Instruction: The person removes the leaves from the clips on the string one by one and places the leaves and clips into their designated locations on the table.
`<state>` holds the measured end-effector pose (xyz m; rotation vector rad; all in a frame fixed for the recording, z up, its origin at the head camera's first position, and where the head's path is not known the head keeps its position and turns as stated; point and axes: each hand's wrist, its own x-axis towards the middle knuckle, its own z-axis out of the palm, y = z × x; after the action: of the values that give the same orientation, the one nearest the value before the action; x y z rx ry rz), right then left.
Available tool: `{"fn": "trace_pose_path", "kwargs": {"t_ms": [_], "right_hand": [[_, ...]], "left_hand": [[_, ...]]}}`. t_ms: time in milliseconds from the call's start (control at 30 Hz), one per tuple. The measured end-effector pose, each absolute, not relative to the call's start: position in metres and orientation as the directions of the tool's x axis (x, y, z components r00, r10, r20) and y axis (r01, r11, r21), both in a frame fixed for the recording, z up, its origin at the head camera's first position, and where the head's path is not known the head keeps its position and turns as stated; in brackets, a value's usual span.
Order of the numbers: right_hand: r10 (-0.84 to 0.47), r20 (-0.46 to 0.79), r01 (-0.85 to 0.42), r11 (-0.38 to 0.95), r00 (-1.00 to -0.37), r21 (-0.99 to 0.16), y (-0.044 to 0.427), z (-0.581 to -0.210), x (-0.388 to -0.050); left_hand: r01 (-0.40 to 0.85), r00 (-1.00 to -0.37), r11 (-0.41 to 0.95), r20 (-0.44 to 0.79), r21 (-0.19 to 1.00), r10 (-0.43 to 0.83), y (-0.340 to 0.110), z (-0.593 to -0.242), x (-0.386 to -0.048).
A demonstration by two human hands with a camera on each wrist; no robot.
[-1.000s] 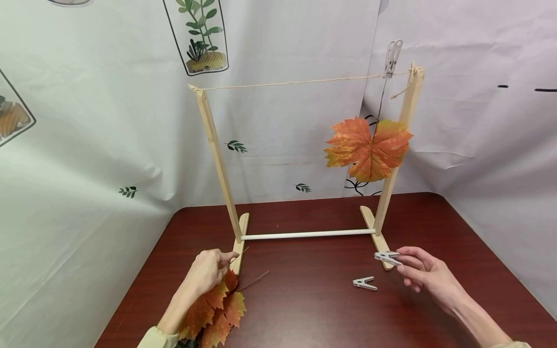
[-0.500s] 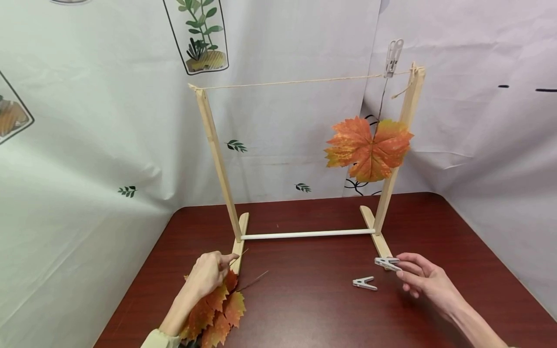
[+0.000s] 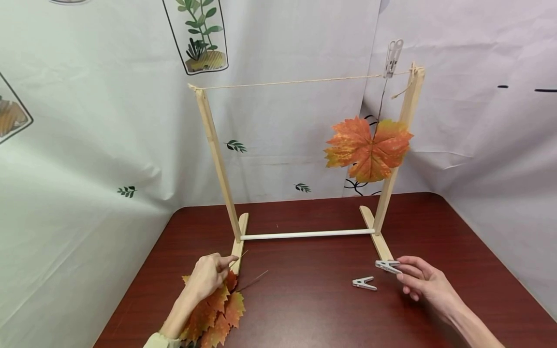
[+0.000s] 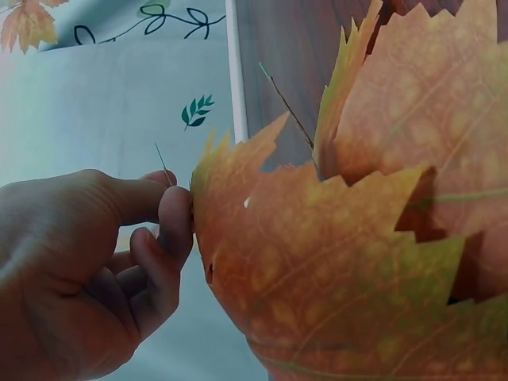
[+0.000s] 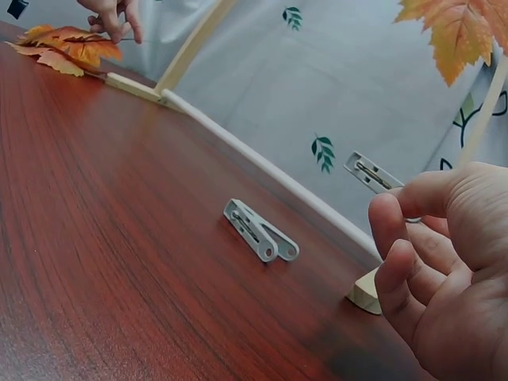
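At the left, my left hand (image 3: pixel 206 276) pinches the thin stem (image 4: pixel 163 165) of an orange artificial leaf (image 4: pixel 270 246) between thumb and forefinger. Below that hand several more orange-yellow leaves (image 3: pixel 217 314) overlap on the table, one stem pointing right. My right hand (image 3: pixel 428 282), low on the right, holds a grey clothespin (image 3: pixel 388 266) by its handle end, jaws toward the left. A second clothespin (image 3: pixel 364 283) lies on the table just left of it. Another leaf (image 3: pixel 370 150) hangs by its stem from a white clothespin (image 3: pixel 393 58) on the string.
A wooden frame with a left post (image 3: pixel 219 166) and a right post (image 3: pixel 400 135) stands on the dark red table (image 3: pixel 304 304). String (image 3: pixel 287 83) spans the tops, and a white rod (image 3: pixel 306 235) joins the feet. White patterned cloth (image 3: pixel 278 125) hangs behind.
My right hand has sunk slightly with its clothespin. The left hand has barely shifted, still pinching the stem. The hanging leaf and the loose clothespin stay where they were.
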<state>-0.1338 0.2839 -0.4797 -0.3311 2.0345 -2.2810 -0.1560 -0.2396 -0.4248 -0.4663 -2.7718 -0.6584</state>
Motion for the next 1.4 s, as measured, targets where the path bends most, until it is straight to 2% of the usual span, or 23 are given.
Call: {"fn": "trace_pose_path", "kwargs": {"t_ms": [433,1067,1400], "right_hand": [[-0.181,0.112,-0.094,-0.105,-0.977,-0.99,0.287,-0.488,-0.134],[-0.115,0.007,-0.013,0.047,-0.993,-0.999,0.29,-0.497,-0.131],[-0.089,-0.002,-0.009,0.125,-0.996,-0.992,0.289,-0.501,-0.133]], "left_hand": [[0.346,-0.925,0.845,0.3,0.407,0.235,-0.239,-0.429,-0.155],[0.335,-0.931,0.837,0.286,0.432,0.225,-0.239,-0.434,-0.153],[0.319,-0.938,0.834,0.277,0.45,0.21,-0.239,-0.437,-0.152]]}}
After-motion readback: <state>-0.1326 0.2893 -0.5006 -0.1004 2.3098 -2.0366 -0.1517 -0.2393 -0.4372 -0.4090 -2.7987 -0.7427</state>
